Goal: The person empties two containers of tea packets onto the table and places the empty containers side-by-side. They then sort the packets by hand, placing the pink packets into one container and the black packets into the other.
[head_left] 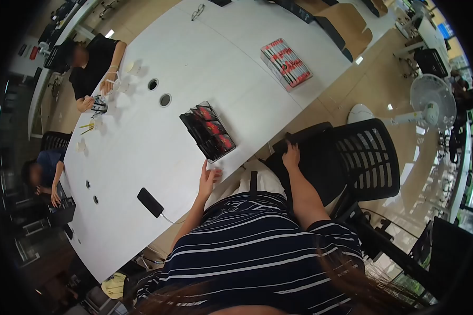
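My left hand (209,177) is at the near edge of the white table, fingers apart, with a fingertip at the near corner of a clear tray (227,153). Black-and-red packets (210,128) stand in rows inside that tray. My right hand (291,156) is lowered beside the table, over the seat of a black office chair (312,173). Its fingers reach toward the chair's dark armrest (305,134) and look stretched out, holding nothing that I can see.
A box of red-and-white packets (286,64) lies farther right on the table (236,68). A phone (150,202) with a white cable is to the left. Two people sit across, one handling a cup of pens (99,106). A white fan (431,102) stands at right.
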`<act>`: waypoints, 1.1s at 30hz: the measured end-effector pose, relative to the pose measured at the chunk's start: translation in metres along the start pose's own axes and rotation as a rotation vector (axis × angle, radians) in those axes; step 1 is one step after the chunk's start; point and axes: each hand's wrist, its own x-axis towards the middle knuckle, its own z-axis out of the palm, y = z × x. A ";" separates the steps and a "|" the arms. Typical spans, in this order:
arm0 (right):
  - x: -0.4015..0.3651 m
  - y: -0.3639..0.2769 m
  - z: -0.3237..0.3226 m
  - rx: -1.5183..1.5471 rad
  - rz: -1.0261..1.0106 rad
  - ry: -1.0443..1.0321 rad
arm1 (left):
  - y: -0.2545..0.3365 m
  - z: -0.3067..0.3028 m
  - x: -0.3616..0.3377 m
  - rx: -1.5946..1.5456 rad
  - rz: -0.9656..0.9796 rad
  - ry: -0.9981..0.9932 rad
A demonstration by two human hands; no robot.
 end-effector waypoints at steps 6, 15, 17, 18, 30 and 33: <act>0.014 -0.034 -0.062 -0.166 -0.097 0.104 | -0.015 -0.016 -0.023 0.093 0.010 -0.101; 0.074 -0.010 -0.069 -0.237 0.218 -0.462 | -0.012 -0.016 -0.030 0.067 -0.031 -0.063; 0.086 -0.007 -0.077 -0.225 0.257 -0.490 | -0.009 -0.020 -0.027 0.058 -0.080 -0.065; 0.093 -0.005 -0.079 -0.220 0.284 -0.506 | 0.005 -0.012 -0.032 0.059 -0.168 -0.037; 0.156 0.119 -0.057 -0.700 0.054 -0.185 | 0.120 0.152 0.006 0.015 0.123 -0.527; 0.186 0.197 -0.027 -0.686 0.004 -0.199 | 0.147 0.196 0.060 0.253 0.210 -0.302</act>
